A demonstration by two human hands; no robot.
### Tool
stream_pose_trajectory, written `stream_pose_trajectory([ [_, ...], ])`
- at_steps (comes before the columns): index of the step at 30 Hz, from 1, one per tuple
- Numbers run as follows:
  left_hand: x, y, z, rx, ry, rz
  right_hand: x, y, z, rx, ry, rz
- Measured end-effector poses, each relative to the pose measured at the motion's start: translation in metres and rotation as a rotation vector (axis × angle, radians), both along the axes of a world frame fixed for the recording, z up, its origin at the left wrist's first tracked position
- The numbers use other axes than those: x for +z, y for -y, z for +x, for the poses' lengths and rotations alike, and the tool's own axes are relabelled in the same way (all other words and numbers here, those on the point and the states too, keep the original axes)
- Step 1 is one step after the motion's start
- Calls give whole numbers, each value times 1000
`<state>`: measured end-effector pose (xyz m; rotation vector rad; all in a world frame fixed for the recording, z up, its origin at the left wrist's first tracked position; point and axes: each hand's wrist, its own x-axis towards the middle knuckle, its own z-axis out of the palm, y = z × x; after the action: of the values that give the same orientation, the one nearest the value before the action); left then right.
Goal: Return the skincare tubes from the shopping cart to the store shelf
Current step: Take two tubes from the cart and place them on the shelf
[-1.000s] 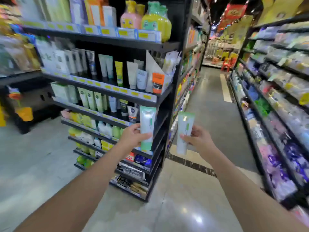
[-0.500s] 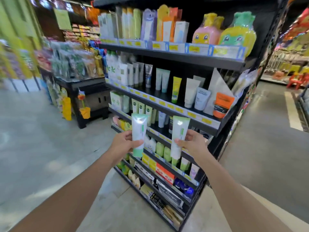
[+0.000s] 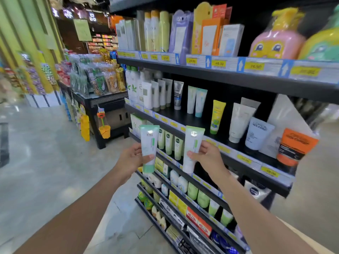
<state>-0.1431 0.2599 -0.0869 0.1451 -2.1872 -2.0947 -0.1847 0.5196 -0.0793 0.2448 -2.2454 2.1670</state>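
Both arms reach toward the black metal shelf (image 3: pixel 227 158), left hand (image 3: pixel 131 160) and right hand (image 3: pixel 207 158) each with fingers curled round an upright white-and-green plastic tube (image 3: pixel 149 143) (image 3: pixel 192 147), labels blurred.

Brightly, evenly lit from overhead; soft glare on the polished floor (image 3: pixel 45 162). Strong wide-angle bending toward the edges. Motion blur at left and right borders; centre shelf (image 3: pixel 229 77) fairly sharp.

Far-left snack racks (image 3: pixel 27 77) are blurred; tube (image 3: pixel 192 149) print is too small to read; the right edge cuts off the green bottle (image 3: pixel 322 44).
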Motion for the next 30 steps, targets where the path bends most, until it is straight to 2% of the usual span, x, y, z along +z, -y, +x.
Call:
stream_pose_trajectory([
  [7,0,45,-71,-114,-29,29,8,51,-52,-67,-1,40],
  [17,23,121,-167,-338,-42,56,29,129,-99,-306,-16,51],
  [30,42,115,-255,-535,-68,66,72,126,-160,-553,-172,148],
])
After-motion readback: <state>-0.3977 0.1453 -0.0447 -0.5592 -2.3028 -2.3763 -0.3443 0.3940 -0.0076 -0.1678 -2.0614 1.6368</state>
